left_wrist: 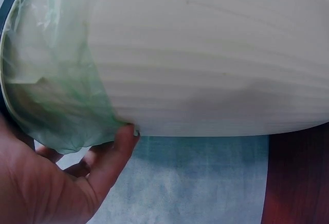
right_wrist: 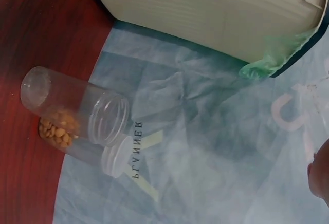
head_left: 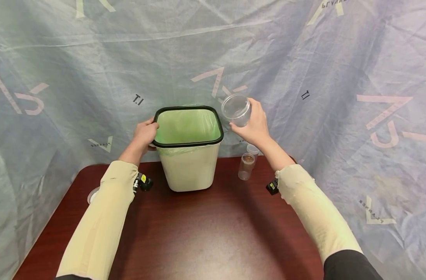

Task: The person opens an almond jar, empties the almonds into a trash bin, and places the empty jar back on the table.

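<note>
A cream trash can [head_left: 190, 171] with a black rim and a green liner bag [head_left: 185, 124] stands upright at the table's back. My left hand [head_left: 144, 134] grips its left rim, the thumb over the edge; in the left wrist view, fingers [left_wrist: 115, 157] touch the wall and the overhanging bag. To the can's right, my right hand [head_left: 256, 124] holds a clear plastic jar [head_left: 236, 109] raised around rim height, its round mouth facing the camera. Nothing shows inside that jar. Only a bit of the right hand appears at the right wrist view's edge.
Behind the right forearm's side stand a lidless clear jar [right_wrist: 72, 95] and a white-lidded jar [right_wrist: 110, 157] with brown pieces in it. A round clear-and-white item [head_left: 93, 194] is partly hidden by the left sleeve. A grey printed curtain [head_left: 286, 58] hangs behind the dark red table [head_left: 206, 233].
</note>
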Action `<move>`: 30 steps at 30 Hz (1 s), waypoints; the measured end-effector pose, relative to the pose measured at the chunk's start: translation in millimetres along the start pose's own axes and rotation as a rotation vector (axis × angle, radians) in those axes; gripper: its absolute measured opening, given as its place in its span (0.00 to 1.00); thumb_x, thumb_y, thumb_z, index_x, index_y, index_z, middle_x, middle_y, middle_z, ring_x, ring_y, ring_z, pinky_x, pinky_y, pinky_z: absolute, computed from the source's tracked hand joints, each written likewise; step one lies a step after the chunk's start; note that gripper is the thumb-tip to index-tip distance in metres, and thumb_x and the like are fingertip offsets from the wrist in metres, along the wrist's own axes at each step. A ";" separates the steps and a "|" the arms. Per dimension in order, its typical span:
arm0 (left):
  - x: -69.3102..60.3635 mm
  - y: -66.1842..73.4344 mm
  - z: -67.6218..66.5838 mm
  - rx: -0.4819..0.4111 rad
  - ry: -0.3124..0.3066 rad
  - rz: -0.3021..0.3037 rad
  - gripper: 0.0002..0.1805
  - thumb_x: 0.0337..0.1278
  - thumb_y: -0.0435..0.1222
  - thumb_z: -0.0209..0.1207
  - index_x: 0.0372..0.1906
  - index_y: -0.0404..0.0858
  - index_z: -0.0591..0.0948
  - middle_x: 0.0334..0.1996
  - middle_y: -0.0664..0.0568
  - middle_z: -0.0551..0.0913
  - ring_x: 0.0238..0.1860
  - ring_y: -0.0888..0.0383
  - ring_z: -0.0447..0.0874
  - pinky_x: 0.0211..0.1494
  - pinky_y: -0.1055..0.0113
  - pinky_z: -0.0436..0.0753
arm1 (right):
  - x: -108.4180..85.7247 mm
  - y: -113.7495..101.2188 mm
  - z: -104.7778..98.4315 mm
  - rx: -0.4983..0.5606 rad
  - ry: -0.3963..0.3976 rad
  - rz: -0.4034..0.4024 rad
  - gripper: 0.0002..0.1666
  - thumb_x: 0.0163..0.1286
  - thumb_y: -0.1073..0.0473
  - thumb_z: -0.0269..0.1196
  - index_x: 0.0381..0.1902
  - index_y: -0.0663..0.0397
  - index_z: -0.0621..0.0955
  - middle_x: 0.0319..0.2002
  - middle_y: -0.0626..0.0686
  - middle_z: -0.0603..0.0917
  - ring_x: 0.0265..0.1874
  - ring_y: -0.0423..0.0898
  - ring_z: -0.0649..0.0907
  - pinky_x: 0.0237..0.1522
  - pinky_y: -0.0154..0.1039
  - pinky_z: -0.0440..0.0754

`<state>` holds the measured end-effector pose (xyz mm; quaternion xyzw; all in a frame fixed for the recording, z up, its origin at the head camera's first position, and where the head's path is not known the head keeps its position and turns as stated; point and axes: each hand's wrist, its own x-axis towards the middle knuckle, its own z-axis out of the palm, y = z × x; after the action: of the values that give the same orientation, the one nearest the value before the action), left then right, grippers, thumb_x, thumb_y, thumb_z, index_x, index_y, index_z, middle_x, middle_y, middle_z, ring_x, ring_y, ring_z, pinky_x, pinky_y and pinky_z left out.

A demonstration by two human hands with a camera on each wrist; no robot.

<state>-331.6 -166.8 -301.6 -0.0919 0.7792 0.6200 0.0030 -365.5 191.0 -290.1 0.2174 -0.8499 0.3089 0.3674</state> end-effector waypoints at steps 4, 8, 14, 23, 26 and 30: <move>1.3 -0.9 -0.9 0.007 0.003 0.012 0.31 0.70 0.42 0.42 0.77 0.58 0.54 0.76 0.46 0.46 0.65 0.41 0.63 0.53 0.40 0.76 | -3.3 6.4 -0.6 0.046 -0.004 0.044 0.52 0.43 0.48 0.78 0.61 0.63 0.66 0.55 0.59 0.73 0.54 0.54 0.73 0.57 0.50 0.69; 0.7 -3.1 0.1 0.013 -0.004 0.012 0.31 0.71 0.42 0.41 0.77 0.58 0.53 0.77 0.46 0.45 0.64 0.40 0.64 0.53 0.40 0.76 | -9.5 14.0 -1.5 0.059 0.011 0.071 0.50 0.43 0.48 0.78 0.59 0.62 0.67 0.53 0.59 0.73 0.53 0.54 0.73 0.55 0.49 0.71; 1.0 -2.7 -0.3 -0.003 -0.001 0.014 0.31 0.71 0.41 0.42 0.77 0.57 0.54 0.77 0.46 0.45 0.65 0.40 0.62 0.54 0.39 0.76 | -16.9 24.6 -2.8 0.034 0.055 0.149 0.52 0.43 0.45 0.78 0.61 0.58 0.67 0.53 0.55 0.74 0.51 0.55 0.73 0.52 0.52 0.71; 1.7 -1.6 -2.5 0.004 -0.005 0.007 0.32 0.71 0.42 0.41 0.77 0.58 0.53 0.77 0.47 0.45 0.66 0.40 0.62 0.53 0.40 0.76 | -25.3 43.9 -8.3 0.084 0.092 0.302 0.58 0.44 0.45 0.78 0.69 0.55 0.64 0.58 0.57 0.74 0.58 0.55 0.73 0.58 0.52 0.69; 2.6 -2.1 -3.4 0.008 -0.006 0.016 0.32 0.71 0.42 0.41 0.77 0.58 0.52 0.77 0.47 0.45 0.65 0.40 0.62 0.54 0.39 0.75 | -27.7 51.0 -9.9 0.094 0.089 0.352 0.56 0.46 0.46 0.77 0.68 0.56 0.63 0.60 0.58 0.72 0.59 0.54 0.72 0.60 0.51 0.68; 3.1 -3.2 -4.1 0.011 -0.012 0.019 0.32 0.71 0.42 0.41 0.77 0.57 0.52 0.77 0.46 0.44 0.67 0.39 0.59 0.55 0.39 0.74 | -31.9 57.5 -12.6 0.090 0.087 0.371 0.54 0.46 0.47 0.77 0.66 0.58 0.63 0.59 0.58 0.72 0.59 0.55 0.71 0.60 0.51 0.68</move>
<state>-333.7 -171.9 -304.1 -0.0805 0.7835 0.6161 0.0023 -373.3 245.3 -328.5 0.0596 -0.8441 0.4182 0.3303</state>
